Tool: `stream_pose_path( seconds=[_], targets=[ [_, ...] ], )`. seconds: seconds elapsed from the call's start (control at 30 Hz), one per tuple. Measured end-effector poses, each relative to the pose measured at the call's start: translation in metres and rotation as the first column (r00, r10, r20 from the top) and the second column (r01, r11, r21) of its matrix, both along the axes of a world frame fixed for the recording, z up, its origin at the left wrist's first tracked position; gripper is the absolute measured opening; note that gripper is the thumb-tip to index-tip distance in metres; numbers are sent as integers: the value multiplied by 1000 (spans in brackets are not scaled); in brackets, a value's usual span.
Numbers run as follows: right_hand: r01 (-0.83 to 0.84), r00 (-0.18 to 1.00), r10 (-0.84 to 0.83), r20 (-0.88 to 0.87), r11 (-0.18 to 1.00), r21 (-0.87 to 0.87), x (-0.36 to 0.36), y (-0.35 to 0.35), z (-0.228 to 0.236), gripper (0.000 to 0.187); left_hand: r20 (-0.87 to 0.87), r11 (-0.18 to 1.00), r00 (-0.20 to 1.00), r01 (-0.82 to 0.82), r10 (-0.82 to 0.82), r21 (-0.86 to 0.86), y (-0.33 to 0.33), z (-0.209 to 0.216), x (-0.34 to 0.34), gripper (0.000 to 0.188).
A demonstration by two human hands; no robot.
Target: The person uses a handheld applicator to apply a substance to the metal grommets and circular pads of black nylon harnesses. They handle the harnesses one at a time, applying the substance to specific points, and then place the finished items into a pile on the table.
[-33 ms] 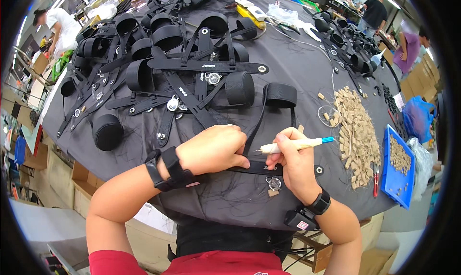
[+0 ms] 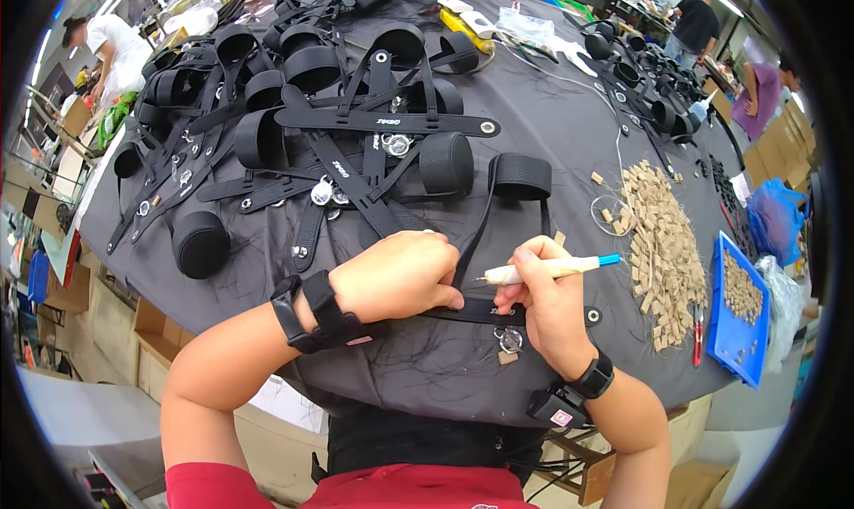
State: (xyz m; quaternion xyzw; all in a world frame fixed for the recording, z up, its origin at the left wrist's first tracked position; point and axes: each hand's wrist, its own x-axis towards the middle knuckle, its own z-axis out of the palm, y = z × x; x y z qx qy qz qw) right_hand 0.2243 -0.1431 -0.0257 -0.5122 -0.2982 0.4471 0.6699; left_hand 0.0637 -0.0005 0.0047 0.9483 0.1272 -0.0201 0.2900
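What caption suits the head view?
Left hand pins a black strap while right hand holds a pen over it.

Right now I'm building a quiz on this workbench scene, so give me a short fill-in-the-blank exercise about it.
1. The right hand holds a pen-like tool with a ____ tip.
2. The left hand presses down on a black ____.
3. The small tan tags are piled to the person's ____.
4. The tray beside them is ____.

Missing words: blue; strap; right; blue
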Motion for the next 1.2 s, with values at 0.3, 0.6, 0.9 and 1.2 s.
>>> stream_pose_path(
  seconds=[0.3, 0.6, 0.9, 1.2],
  targets=[
    [-50, 990, 54, 131, 998, -30, -5, -1, 1, 17, 153, 987, 987, -21, 46, -160, 7, -7, -8, 12],
    [-97, 959, 105, 265, 994, -44, -7, -2, 0, 17, 168, 951, 981, -47, 102, -305, 11, -15, -10, 14],
    [-117, 941, 129, 313, 992, -55, -8, -2, 1, 17, 144, 939, 981, -77, 132, -334, 11, -16, -9, 15],
    [-120, 934, 134, 330, 991, -62, -7, -2, 0, 16, 139, 936, 981, -78, 133, -344, 11, -16, -9, 15]
  ],
)
